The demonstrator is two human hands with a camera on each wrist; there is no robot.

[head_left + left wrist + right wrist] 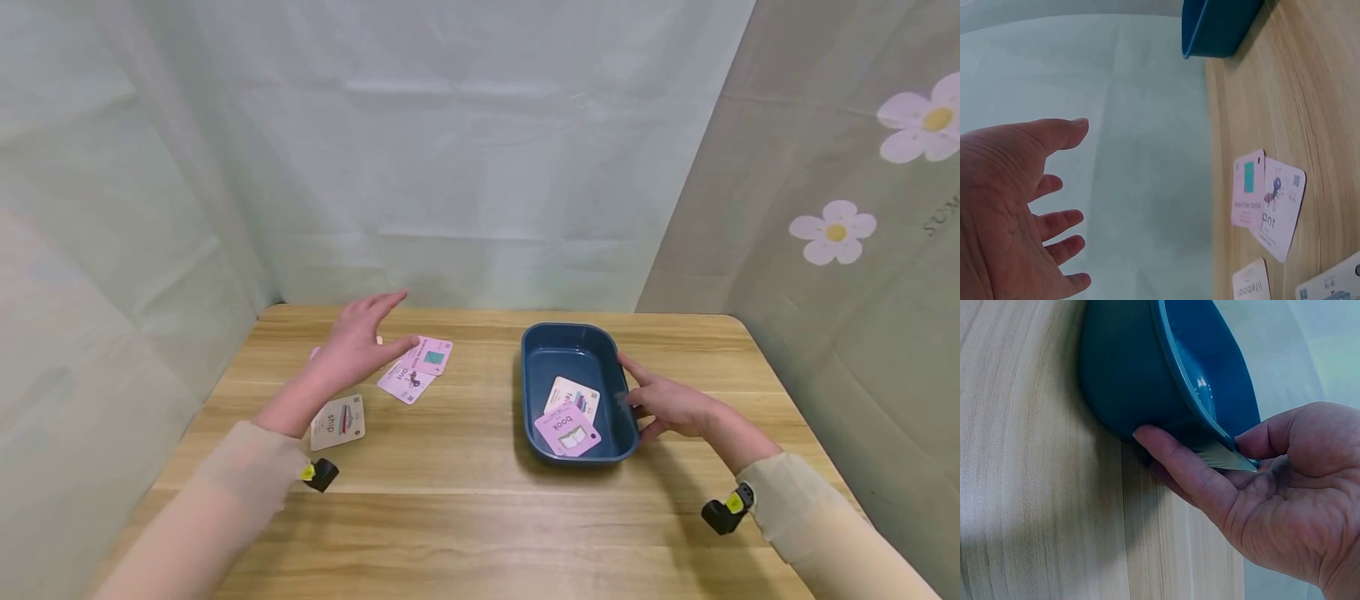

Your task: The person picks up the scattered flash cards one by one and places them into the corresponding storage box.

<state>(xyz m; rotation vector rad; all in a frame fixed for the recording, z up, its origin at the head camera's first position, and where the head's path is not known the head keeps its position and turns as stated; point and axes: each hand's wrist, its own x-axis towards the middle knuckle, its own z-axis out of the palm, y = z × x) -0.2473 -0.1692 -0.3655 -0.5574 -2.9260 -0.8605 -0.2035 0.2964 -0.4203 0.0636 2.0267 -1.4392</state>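
Note:
My right hand (671,406) grips the right wall of a blue rectangular tub (531,383), thumb over the rim and fingers along the outside in the right wrist view. Inside the tub lie a pink "book" card (567,430) and a whitish card (573,395) partly under it. Over the left part of the table hovers my left hand (356,346), its fingers spread and holding nothing. Near its thumb, a pink "exercise book" card (433,357) overlaps an "ant" card (405,382). A "ship" card (339,422) lies nearer me, close to the left wrist.
A "lifeboat" card (1252,282) shows in the left wrist view, largely hidden by the left hand in the head view. The wooden table (450,525) ends at a pale curtain (465,167) behind. Flower-printed fabric (832,233) hangs on the right.

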